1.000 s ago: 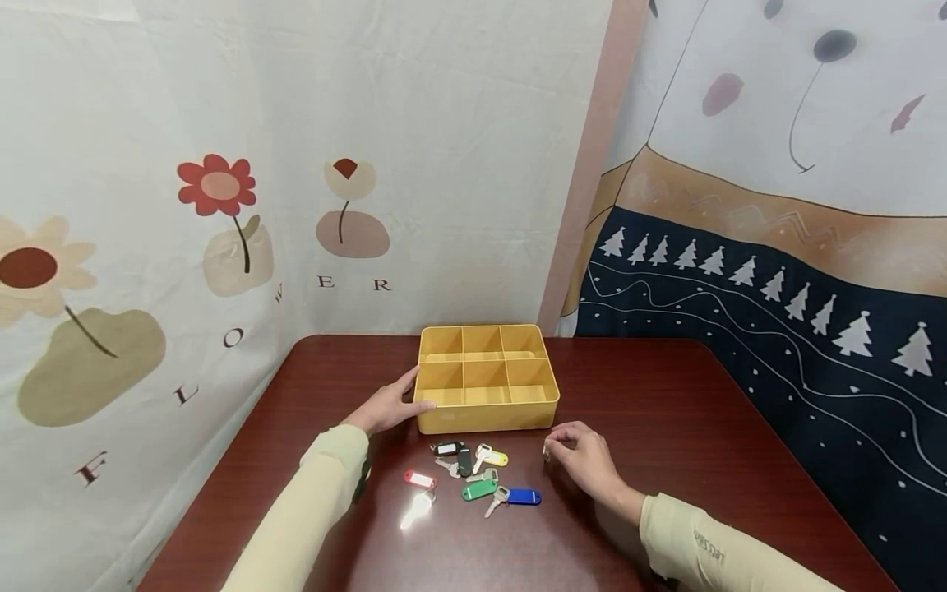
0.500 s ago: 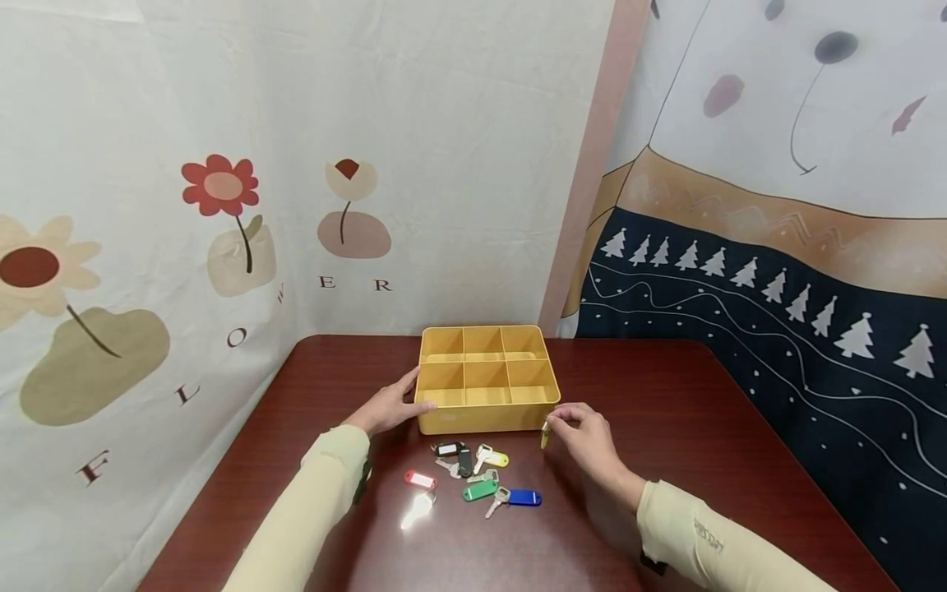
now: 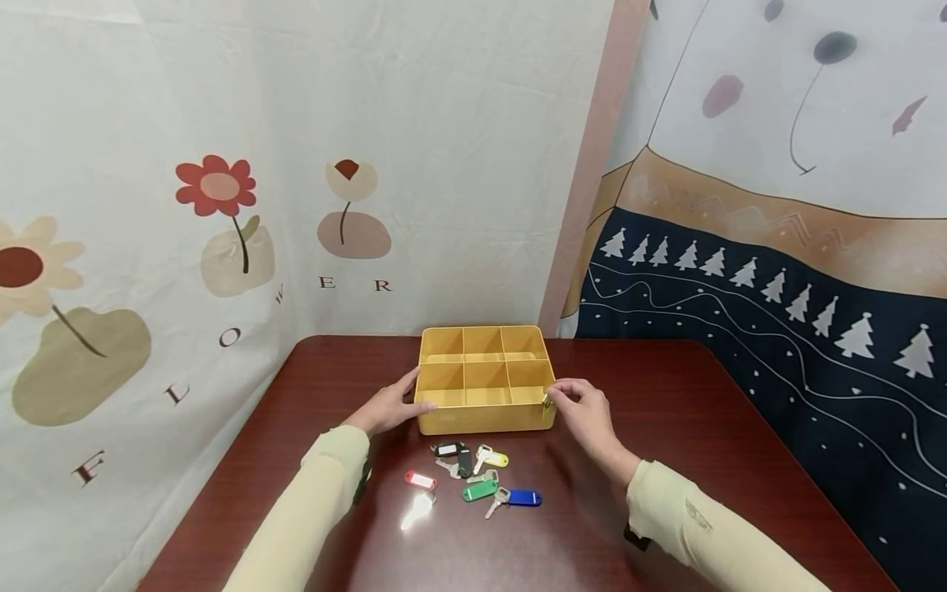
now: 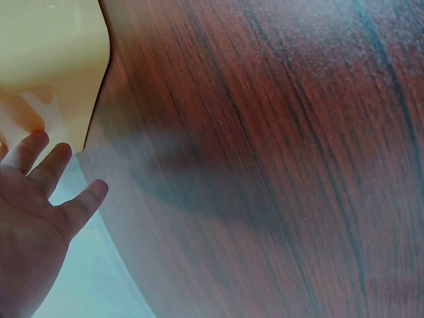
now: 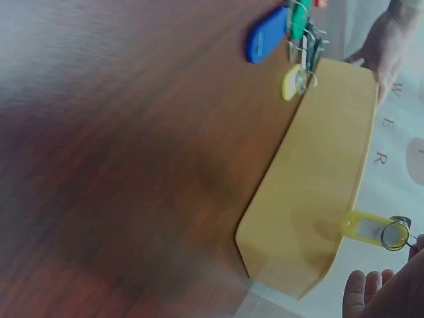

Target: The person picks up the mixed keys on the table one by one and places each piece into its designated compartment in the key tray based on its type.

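Right grip pinches a hanging yellow key tag; outstretched left grip likely steadies the six-compartment box beside it.

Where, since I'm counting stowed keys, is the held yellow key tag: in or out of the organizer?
Out: held by the right grip, the yellow key tag overlaps the organizer's outer front wall.
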`<state>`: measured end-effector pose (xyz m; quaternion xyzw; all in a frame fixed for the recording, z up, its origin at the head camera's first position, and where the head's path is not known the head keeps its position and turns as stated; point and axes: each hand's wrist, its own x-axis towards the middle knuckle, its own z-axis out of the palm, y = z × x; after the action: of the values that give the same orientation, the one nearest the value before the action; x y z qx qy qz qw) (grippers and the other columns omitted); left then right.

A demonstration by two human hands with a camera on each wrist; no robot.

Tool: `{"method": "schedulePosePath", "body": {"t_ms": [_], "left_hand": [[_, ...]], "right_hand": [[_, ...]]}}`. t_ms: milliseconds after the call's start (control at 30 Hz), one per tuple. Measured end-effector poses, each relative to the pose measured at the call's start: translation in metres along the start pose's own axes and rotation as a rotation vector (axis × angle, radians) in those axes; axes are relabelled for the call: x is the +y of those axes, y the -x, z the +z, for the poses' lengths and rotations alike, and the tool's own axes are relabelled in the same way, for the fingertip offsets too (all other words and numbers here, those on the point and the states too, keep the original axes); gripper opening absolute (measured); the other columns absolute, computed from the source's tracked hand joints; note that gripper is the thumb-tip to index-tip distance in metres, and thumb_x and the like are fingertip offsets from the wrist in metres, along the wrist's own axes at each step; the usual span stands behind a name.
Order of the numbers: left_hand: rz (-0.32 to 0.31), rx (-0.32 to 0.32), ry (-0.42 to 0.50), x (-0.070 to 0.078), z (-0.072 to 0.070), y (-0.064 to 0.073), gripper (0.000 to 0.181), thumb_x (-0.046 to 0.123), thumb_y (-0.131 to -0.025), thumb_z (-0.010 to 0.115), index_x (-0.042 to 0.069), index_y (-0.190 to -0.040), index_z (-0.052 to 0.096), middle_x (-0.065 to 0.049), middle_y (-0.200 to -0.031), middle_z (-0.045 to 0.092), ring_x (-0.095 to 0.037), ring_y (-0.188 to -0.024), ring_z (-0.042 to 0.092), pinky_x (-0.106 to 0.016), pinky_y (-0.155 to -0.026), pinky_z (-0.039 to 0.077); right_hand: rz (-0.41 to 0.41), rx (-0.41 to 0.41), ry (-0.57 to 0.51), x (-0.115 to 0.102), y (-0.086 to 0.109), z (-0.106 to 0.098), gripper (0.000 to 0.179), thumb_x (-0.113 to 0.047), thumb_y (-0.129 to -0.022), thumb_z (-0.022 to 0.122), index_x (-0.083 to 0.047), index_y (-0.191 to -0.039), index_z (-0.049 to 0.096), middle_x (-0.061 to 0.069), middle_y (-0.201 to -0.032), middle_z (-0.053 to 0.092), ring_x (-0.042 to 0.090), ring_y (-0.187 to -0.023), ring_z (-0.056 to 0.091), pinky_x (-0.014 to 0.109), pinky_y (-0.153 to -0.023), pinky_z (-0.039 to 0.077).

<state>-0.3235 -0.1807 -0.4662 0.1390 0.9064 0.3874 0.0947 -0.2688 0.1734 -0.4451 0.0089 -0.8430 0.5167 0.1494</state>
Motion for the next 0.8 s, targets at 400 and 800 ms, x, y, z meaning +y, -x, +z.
{"method": "schedulePosePath", "body": {"t_ms": [400, 800], "left_hand": [[0.000, 0.001, 0.010, 0.001, -0.001, 0.001, 0.098, 0.049, -0.090, 0.070, 0.007, -0.159, 0.015, -0.029, -0.153, 0.033, -0.040, -0.142, 0.032, -0.054, -0.112, 0.029], [-0.013, 0.005, -0.008, 0.001, 0.000, 0.001, 0.097, 0.048, -0.090, 0.070, 0.007, -0.159, 0.016, -0.029, -0.153, 0.034, -0.041, -0.141, 0.033, -0.055, -0.112, 0.029]], "right_hand": [[0.041, 0.057, -0.037, -0.009, -0.028, 0.011, 0.023, -0.029, -0.093, 0.070, -0.007, -0.098, 0.076, 0.007, -0.110, 0.068, 0.021, -0.100, 0.059, 0.036, -0.085, 0.049], [0.073, 0.101, -0.038, -0.011, -0.049, 0.026, 0.024, -0.028, -0.092, 0.071, -0.005, -0.099, 0.076, 0.011, -0.105, 0.068, 0.024, -0.099, 0.058, 0.037, -0.083, 0.047]]}}
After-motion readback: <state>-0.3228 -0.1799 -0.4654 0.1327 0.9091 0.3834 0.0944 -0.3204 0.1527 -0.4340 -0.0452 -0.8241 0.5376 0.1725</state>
